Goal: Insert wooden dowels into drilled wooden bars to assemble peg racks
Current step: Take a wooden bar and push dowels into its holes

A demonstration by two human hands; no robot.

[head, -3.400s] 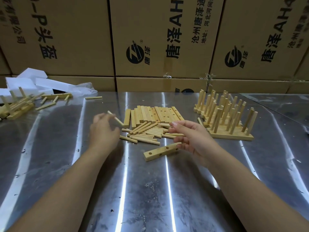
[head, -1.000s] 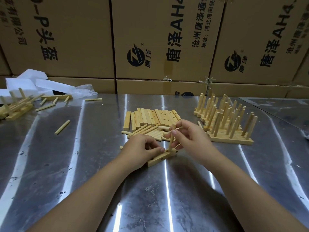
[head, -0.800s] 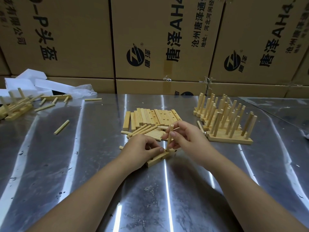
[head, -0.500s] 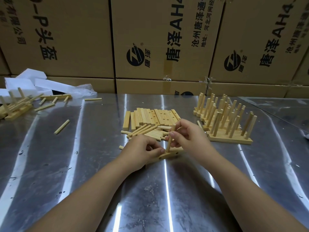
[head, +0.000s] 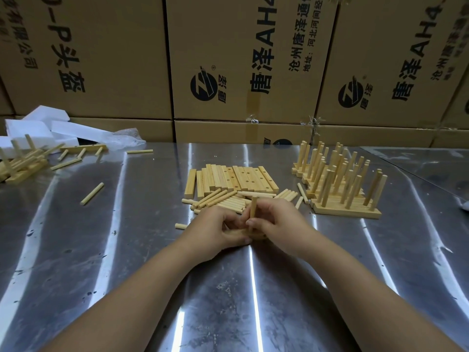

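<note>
While left hand [head: 218, 229] holds bar [head: 258, 237], dowel's [head: 253, 208] upright.

Pale dowel [head: 253, 208] stands upright — foot in the half-hidden drilled bar [head: 257, 237].

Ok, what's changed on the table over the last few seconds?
The left hand let go of its dowel; a stray dowel now lies off to the left. That hand moved in and grips the bar. The right hand picked up another and holds that upright dowel in the bar. The bar stack, loose dowels and finished racks stayed put.
</note>
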